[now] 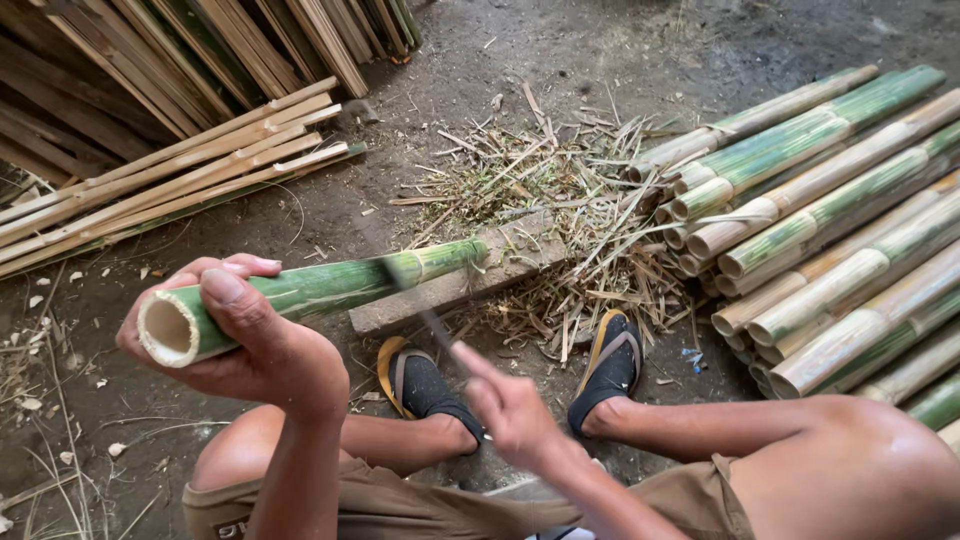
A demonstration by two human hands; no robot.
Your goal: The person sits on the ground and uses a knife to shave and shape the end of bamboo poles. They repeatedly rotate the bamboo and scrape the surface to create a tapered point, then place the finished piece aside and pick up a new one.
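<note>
The left hand (pixel 250 340) wraps the hollow end of a green bamboo pole (pixel 320 290), its far end resting on a wooden block (pixel 470 280). The right hand (pixel 510 405) clasps a blurred blade (pixel 415 295); a glancing stroke could likely hit the left fingers.

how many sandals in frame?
2. One sandal on the foot left of centre, the other sandal on the foot to its right, both on the dirt floor below the bamboo pole. None hidden, apparently.
</note>
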